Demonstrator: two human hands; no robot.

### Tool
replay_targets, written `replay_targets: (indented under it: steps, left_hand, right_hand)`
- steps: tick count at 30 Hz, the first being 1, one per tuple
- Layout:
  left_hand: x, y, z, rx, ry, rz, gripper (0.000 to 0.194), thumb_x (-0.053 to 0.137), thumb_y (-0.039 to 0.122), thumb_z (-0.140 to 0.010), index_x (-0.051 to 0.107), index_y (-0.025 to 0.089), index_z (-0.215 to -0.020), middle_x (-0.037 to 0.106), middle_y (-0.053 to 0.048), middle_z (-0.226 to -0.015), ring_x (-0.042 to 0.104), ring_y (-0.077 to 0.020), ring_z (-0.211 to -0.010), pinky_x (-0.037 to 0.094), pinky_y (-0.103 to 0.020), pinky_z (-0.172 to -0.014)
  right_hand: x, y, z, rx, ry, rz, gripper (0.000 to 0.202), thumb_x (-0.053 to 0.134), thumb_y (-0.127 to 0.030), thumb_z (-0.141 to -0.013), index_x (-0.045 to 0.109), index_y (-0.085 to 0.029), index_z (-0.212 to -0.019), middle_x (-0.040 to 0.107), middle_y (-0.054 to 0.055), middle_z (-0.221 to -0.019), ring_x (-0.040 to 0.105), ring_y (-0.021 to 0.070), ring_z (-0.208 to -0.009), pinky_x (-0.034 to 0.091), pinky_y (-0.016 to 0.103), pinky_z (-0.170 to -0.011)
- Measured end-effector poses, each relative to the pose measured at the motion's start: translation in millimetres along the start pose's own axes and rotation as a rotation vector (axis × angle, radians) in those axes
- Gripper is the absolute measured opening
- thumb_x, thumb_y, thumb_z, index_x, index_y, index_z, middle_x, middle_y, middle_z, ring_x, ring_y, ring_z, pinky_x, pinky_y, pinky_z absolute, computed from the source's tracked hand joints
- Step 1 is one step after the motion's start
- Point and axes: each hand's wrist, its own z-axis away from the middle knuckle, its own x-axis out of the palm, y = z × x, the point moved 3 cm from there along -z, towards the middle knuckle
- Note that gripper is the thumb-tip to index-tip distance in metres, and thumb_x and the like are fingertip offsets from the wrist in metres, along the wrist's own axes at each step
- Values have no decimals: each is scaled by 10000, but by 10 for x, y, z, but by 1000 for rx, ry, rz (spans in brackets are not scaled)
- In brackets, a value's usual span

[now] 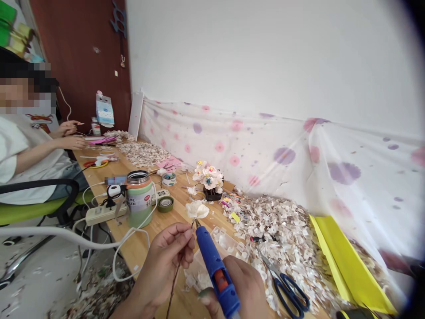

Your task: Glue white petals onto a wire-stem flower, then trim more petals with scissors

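Between the thumb and fingers of my left hand [174, 250] is the thin brown stem of a white artificial flower [197, 209]. My right hand [241, 283] is wrapped round a blue hot glue gun [214, 259], whose nozzle meets the stem area just below the petals. Whether any glue is on the nozzle cannot be made out. Beneath my hands is a clear plastic box [229, 241] with pale petals in it, partly hidden. Farther back stands a small black pot [212, 193] holding finished-looking white flowers with coloured centres [207, 175].
Loose petals [282, 230] heap along the right, with dark-handled scissors [287, 288] and yellow sheets [352, 261]. A green tumbler [139, 206], its lid [165, 204] and a power strip [106, 213] with white cables stand left. Another person [33, 146] sits at the far left.
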Motion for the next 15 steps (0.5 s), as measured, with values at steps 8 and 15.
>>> replay_targets:
  steps: [8,15]
  left_hand:
    - [-15,-28,-36,0,-8,19,341,883,348,-559,669,156,-743,621,29,-518,502,-66,-398,331,-151,-369]
    - [-30,-41,-39,-9,-24,21,318,870,344,-590,673,148,-744,618,33,-529,496,-56,-404,342,-147,-381]
  right_hand:
    - [-14,28,-30,-13,-48,-13,638,236,-711,-910,462,-208,-590,463,-22,-488,472,122,-397,279,253,-423]
    - [16,11,24,-3,-48,-10,665,218,-744,-891,449,-210,-570,471,-18,-476,471,119,-384,259,255,-416]
